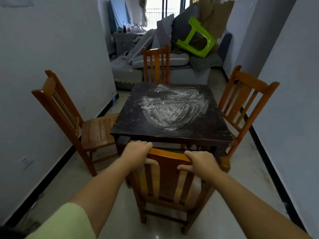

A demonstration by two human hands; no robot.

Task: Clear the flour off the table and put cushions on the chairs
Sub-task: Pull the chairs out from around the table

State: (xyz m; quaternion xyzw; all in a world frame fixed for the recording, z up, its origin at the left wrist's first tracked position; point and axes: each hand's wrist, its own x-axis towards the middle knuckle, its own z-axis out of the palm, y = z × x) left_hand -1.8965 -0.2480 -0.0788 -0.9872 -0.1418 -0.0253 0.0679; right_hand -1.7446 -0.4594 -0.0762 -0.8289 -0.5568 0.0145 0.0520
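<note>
Both hands are on the top rail of the near chair (168, 178), which stands at six o'clock of the dark square table (131, 121). The left hand (138, 153) curls over the rail's left end, fingers wrapped over the top and thumb underneath. The right hand (201, 162) grips the right end the same way, fingers hooked over the far side of the rail. The chair's seat shows something pale through the back slats, but I cannot tell what it is.

The flour (172, 107) lies smeared in white swirls across the tabletop, thickest toward the centre and one o'clock. Three more wooden chairs ring the table: one at nine o'clock (72, 118) with a bare slatted seat, one at twelve (156, 63), one at three (241, 102). Behind the twelve o'clock chair, grey cushions (174, 61) are heaped on a sofa (186, 74), with a green plastic stool (196, 38) tipped on top of them.
</note>
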